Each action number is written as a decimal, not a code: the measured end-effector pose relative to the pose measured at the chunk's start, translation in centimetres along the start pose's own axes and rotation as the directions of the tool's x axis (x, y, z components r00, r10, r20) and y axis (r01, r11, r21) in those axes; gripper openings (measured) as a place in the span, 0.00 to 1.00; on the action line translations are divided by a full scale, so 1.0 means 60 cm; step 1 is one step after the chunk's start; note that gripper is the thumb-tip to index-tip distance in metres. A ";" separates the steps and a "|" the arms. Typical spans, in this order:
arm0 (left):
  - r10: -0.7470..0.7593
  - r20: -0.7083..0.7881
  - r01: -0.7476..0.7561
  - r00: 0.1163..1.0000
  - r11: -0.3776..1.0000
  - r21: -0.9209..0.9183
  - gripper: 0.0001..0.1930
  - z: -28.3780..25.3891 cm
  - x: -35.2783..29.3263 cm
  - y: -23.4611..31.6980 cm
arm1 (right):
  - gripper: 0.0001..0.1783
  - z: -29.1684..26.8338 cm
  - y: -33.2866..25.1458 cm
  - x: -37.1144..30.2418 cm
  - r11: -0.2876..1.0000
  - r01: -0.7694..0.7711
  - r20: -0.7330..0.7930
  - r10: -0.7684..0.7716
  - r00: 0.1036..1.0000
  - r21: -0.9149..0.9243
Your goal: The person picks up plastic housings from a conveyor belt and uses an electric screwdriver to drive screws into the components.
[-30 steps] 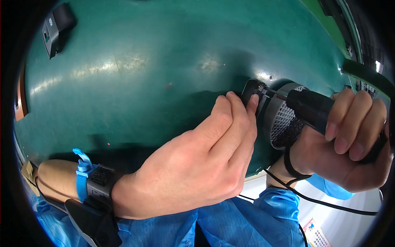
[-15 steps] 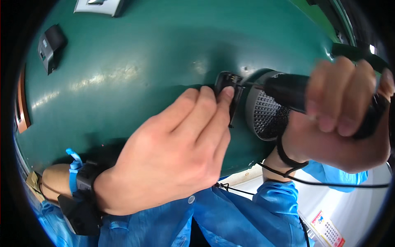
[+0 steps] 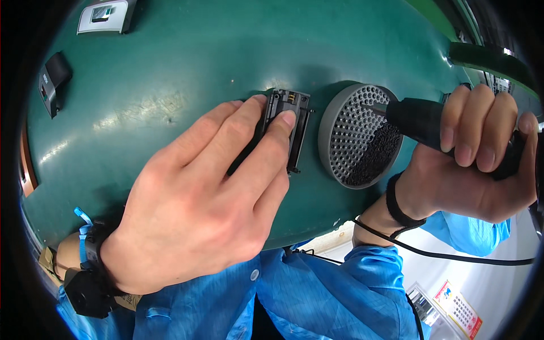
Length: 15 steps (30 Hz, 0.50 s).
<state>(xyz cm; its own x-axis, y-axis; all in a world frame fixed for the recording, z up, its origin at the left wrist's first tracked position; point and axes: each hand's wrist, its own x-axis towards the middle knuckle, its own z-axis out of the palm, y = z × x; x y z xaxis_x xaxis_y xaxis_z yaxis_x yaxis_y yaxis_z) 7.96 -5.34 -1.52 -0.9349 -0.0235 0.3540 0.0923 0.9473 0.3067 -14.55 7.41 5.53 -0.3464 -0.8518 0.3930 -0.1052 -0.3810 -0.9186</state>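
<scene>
Left hand seemingly pinches a black housing; right hand curls round a slanted screwdriver.

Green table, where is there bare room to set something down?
The widest bare patch of green table stretches beyond the black part and gray dish, right of the silver-gray piece. Another lies between the left hand and dark piece. It's crowded around the black part, gray dish and screwdriver.

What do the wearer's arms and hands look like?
Left hand ungloved; blue strap and boxy black device at its wrist. Right hand ungloved; black wristband, black cable alongside, blue sleeve ending short of the wrist.
</scene>
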 end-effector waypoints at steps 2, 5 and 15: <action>-0.001 -0.006 0.001 1.000 1.000 0.002 0.14 -0.001 0.001 -0.003 | 0.21 -0.011 0.002 -0.005 1.000 0.018 0.033 -0.017 0.999 -0.017; 0.031 -0.013 -0.031 0.999 0.999 0.020 0.15 0.008 0.002 0.009 | 0.21 -0.013 0.003 -0.021 0.999 0.048 0.043 -0.047 0.998 -0.026; 0.046 0.029 -0.048 0.998 0.997 0.053 0.15 0.010 0.008 0.016 | 0.13 0.025 0.013 -0.020 0.997 0.079 -0.272 -0.078 0.959 -0.010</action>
<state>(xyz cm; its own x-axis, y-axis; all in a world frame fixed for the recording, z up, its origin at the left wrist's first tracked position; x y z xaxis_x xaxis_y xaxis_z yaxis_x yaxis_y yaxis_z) 7.41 -4.25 -1.62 -0.9393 0.0298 0.3418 0.1185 0.9630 0.2419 -12.82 7.63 4.40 -0.5772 -0.6896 0.4374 -0.1411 -0.4434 -0.8851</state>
